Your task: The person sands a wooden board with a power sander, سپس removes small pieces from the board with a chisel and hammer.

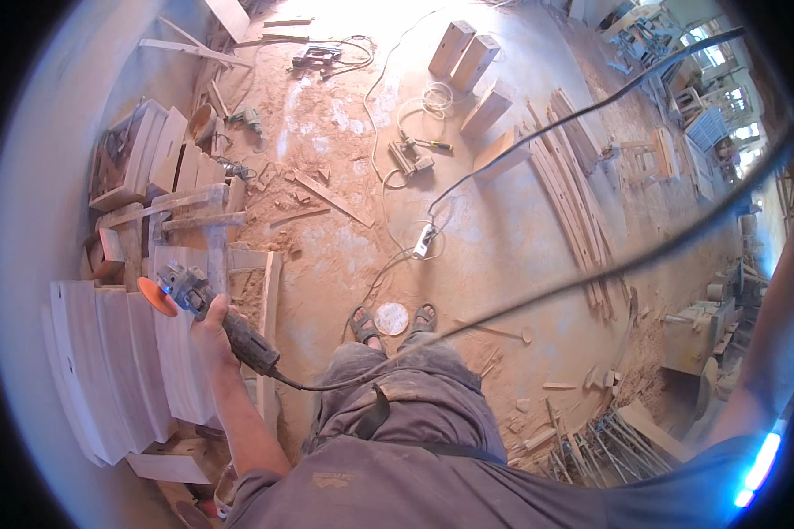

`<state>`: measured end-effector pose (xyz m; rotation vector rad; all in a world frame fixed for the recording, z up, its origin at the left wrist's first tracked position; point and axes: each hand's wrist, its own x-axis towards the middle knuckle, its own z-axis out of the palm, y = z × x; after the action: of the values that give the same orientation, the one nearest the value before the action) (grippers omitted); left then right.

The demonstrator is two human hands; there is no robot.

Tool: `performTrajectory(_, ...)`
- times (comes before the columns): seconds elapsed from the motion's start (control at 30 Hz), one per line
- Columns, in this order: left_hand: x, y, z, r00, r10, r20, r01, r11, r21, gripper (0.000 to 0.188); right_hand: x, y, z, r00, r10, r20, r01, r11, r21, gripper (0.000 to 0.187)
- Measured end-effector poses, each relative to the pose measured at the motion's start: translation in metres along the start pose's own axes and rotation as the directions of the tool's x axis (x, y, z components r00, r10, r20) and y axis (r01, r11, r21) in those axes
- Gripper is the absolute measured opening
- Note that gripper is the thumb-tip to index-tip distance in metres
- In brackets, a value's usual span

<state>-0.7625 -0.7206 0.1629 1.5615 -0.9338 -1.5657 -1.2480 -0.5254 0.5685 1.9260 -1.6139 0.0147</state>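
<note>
My left hand (213, 335) is wrapped round the body of a dark angle grinder (250, 344), out to my left. An orange disc (157, 297) is fitted at its head, in front of pale wooden boards (106, 370) stacked along the wall. From the grinder's rear end a black cable (538, 298) runs across my lap and rises to the far right. My right arm (763, 357) reaches up along the right rim, and its hand lies outside the picture. The cable passes near that arm at the rim; whether the right hand touches it is hidden.
On the dusty floor ahead lie a white socket block (424, 241), a corded power tool (408, 161) and loose cords. Long planks (573, 212) stretch along the right, near upright wooden blocks (475, 63). Thin rods (609, 451) are heaped at lower right. A drill (249, 119) lies at far left.
</note>
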Motion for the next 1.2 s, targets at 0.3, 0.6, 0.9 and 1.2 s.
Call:
performTrajectory(0.3, -0.007, -0.014, -0.026, 0.999, 0.041, -0.007, -0.041, 0.999, -0.004, 0.028, -0.015, -0.085, 0.069, 0.916, 0.081, 0.394, -0.197, 0.944, 0.265, 0.025)
performTrajectory(0.6, -0.019, -0.037, -0.037, 0.986, 0.021, -0.163, -0.020, 1.000, 0.009, 0.022, -0.263, -0.126, 0.204, 0.462, 0.299, 0.835, -0.663, 0.742, 0.101, 0.032)
performTrajectory(0.9, -0.029, -0.038, -0.024, 0.959, -0.025, -0.283, 0.050, 0.996, 0.079, 0.022, -0.548, -0.282, 0.222, -0.269, 0.188, 0.945, -0.820, 0.470, -0.327, 0.045)
performTrajectory(1.2, -0.036, -0.012, 0.073, 0.954, -0.025, -0.298, 0.059, 0.993, 0.107, 0.019, -0.596, -0.303, 0.278, -0.120, 0.106, 0.987, -0.908, 0.390, -0.152, 0.040)
